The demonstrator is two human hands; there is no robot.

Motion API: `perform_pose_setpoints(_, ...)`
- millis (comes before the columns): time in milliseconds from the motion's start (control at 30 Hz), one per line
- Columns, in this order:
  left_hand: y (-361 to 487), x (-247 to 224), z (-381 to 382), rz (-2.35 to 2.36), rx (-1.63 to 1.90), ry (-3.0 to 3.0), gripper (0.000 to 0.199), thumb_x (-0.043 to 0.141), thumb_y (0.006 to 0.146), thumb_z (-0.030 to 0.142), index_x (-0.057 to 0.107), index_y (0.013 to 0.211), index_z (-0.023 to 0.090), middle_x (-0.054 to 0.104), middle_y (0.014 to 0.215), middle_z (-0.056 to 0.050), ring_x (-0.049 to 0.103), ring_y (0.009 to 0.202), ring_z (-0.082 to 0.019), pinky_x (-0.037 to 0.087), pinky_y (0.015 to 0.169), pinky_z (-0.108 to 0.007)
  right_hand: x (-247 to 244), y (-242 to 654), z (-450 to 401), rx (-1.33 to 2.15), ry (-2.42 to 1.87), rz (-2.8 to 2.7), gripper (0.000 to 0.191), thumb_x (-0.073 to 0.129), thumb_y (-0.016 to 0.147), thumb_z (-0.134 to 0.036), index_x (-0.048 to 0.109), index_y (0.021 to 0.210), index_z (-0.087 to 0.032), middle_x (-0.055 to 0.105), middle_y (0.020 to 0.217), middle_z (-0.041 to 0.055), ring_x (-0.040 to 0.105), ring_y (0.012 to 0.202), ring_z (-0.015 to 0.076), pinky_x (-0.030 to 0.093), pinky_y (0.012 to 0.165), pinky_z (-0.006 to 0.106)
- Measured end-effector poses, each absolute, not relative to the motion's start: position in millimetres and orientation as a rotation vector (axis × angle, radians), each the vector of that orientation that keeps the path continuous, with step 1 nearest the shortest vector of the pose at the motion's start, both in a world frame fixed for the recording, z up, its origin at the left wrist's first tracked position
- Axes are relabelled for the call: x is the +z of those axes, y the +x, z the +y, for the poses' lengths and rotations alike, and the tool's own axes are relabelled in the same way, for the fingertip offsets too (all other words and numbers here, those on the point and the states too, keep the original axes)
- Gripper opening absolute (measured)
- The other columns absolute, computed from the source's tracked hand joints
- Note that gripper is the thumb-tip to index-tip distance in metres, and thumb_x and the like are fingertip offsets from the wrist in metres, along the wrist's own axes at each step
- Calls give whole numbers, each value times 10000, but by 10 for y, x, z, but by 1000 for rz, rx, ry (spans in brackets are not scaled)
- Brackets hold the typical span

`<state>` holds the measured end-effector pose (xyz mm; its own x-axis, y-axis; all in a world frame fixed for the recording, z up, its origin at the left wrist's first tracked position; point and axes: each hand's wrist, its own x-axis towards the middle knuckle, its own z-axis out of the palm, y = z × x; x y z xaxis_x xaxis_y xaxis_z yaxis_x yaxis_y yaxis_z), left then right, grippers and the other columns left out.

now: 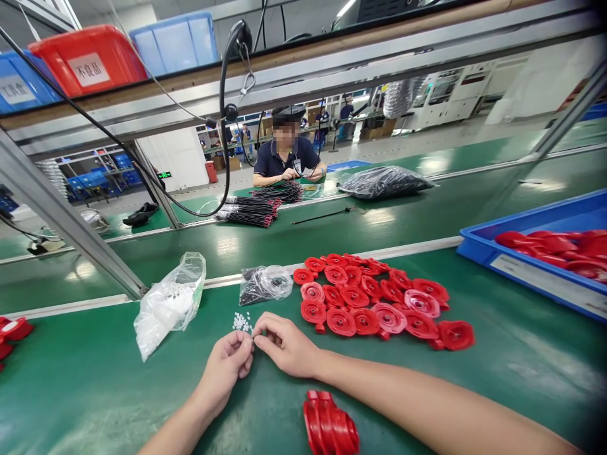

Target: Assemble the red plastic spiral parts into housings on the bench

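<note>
Left hand [226,363] and right hand [288,346] curled into pinches, fingertips almost meeting (any held piece too small to tell), white bits [241,323] just beyond, red parts [353,297] rightward, room between left hand and bag [165,309], pale strip [221,282] edging the surface [85,395], workshop [441,129] behind.

On the white label [88,69] of the red bin [116,57], the characters 不良品 are printed in black. On the paler tag [16,90] of the blue bin [35,69] beside it, 工具盒 can be read, the last character being less sharp. A lit green sign [164,175] is seen in the background, its marks too small to be read. Any print on the co-worker's [275,157] badge [297,166] or the tray's [474,248] pale strip [540,282] cannot be made out.
</note>
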<state>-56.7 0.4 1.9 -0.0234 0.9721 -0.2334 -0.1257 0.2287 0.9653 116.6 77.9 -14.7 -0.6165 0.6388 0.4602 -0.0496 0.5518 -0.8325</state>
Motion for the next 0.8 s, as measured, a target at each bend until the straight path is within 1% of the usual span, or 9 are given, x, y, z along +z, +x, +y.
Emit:
perform_pose_setpoints(267,-556,21,7,1266,1109,935,504,800,803,611,564,805,166,489,571,65,338,510,-60,236,482,-196,-176,1158,774,898,-462,-2043,151,546,992,-239,679,990,-169,621,943,45,554,718,131,447,654,245)
perform_pose_setpoints(400,-559,6,4,1275,1130,930,521,815,779,622,560,778,168,484,559,66,333,495,-56,239,472,-193,-185,1154,756,567,-477,-2183,185,492,1010,-222,671,1017,-172,659,984,63,627,812,164,452,666,260)
perform_pose_setpoints(500,-553,-32,4,1301,1158,905,567,830,733,667,552,737,172,478,535,65,326,466,-51,216,453,-195,-195,1146,749,296,-439,-2311,228,450,1020,-205,672,987,-164,665,941,68,631,778,177,429,625,277)
perform_pose_setpoints(567,-554,-83,18,1317,1177,880,612,842,682,710,544,703,176,470,512,66,316,445,-46,198,441,-196,-212,1135,747,189,-413,-2354,247,437,1017,-196,674,959,-164,659,896,65,622,737,179,416,610,289)
perform_pose_setpoints(667,-580,-198,67,1327,1204,859,652,858,624,743,531,671,181,467,481,66,310,418,-39,183,431,-193,-243,1108,744,188,-406,-2335,247,440,994,-181,675,919,-174,658,868,57,620,705,174,401,591,293)
perform_pose_setpoints(800,-657,-370,155,1313,1235,862,687,885,529,770,548,657,185,453,420,71,279,364,-32,154,401,-193,-222,1075,730,386,-386,-2256,232,475,958,-194,691,874,-187,676,884,53,638,714,168,411,592,283)
